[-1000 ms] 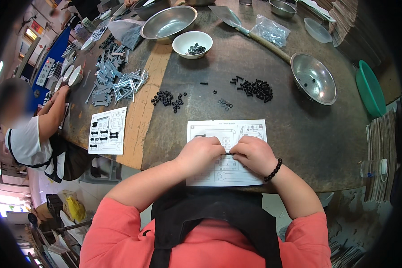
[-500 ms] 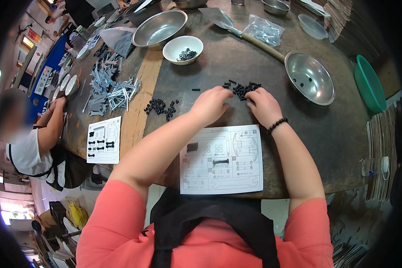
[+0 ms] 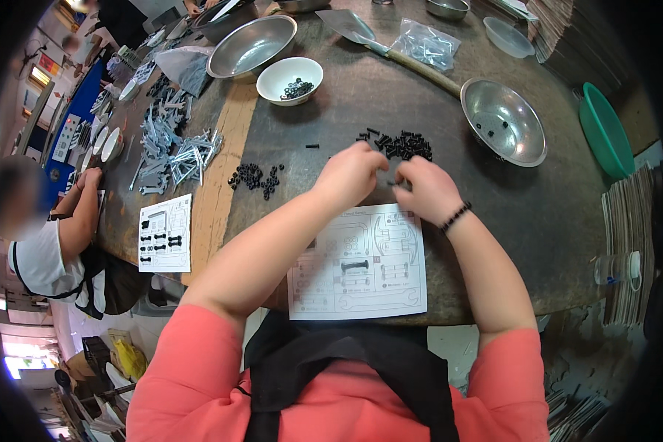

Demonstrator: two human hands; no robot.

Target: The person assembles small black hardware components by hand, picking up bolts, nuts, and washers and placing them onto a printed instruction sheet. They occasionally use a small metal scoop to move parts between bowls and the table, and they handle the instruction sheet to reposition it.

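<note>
Item: left hand (image 3: pixel 351 173), bending its fingers above the far edge of the printed sheet (image 3: pixel 372 286); whether it is gripping anything, one cannot tell.
Item: right hand (image 3: pixel 425 190), curling thumb and fingers toward the left one, a narrow gap separating the two; a small dark bit is showing at its fingertips, its grip not readable.
Item: black screws (image 3: pixel 405 146), lying heaped just beyond both hands; one loose screw (image 3: pixel 312 146) is resting apart to the left.
Item: dark rod-like piece (image 3: pixel 355 265), lying on the sheet near its middle.
Item: table (image 3: pixel 493 243), its front edge running just below the sheet's near edge; a broad stretch of dark top is extending from the right forearm to the right edge.
Item: black nuts (image 3: pixel 252 179), lying in a loose cluster left of the left hand, beside the pale wooden strip (image 3: pixel 212 243).
Item: white bowl (image 3: pixel 271 79), holding more nuts, standing beyond the cluster.
Item: steel bowl (image 3: pixel 521 140), standing well apart at the right, bounding the far side.
</note>
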